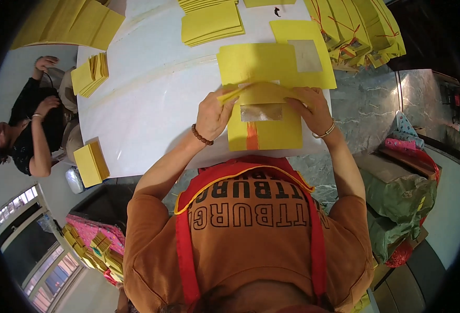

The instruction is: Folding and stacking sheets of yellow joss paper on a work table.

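Observation:
Between my two hands a sheet of yellow paper (264,95) is bent into a raised fold near the table's front edge. My left hand (213,116) is closed on the sheet's left end, thumb and fingers pinching it. At its right end my right hand (315,110) grips the paper, with the thumb laid inward. Below the fold lies more yellow paper (282,136), bearing a silver patch (261,112) and an orange-red stripe (252,136). Whether this is the same sheet or another one beneath, I cannot tell. Beyond my hands lies a flat yellow sheet (258,57).
Another yellow sheet with a pale square (305,55) lies at the far right. Stacks of yellow paper (211,26) stand on the white table (146,104). Yellow bags with red strings (358,31) sit at the back right. A person in black (42,115) is at the left side.

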A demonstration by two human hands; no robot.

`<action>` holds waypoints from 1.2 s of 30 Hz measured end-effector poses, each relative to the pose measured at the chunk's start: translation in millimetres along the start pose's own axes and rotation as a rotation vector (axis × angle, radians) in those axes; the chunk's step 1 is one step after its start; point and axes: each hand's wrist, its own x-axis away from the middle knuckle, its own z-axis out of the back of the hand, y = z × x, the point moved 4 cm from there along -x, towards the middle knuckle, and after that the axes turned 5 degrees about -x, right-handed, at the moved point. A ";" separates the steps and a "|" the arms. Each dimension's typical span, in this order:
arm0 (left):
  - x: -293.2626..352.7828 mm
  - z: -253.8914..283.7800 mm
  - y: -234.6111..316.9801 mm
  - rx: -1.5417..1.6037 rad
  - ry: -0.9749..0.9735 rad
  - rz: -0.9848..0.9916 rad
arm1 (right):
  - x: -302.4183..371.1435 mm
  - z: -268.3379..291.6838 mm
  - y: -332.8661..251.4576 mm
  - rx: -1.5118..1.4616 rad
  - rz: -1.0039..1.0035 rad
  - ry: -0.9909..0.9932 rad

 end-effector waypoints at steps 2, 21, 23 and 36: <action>-7.9 -2.6 -6.0 -0.013 -0.014 0.123 | -4.4 -6.3 17.0 -0.175 -0.256 -0.013; -24.9 -17.4 -41.7 0.614 0.017 0.762 | -23.7 -14.0 10.5 -0.289 -0.377 0.384; -27.5 -18.4 -39.3 0.676 0.015 0.798 | -23.4 -16.6 15.1 -0.299 -0.356 0.404; -72.2 0.0 12.0 -0.296 0.023 -0.062 | -25.8 -13.1 11.3 -0.264 -0.409 0.389</action>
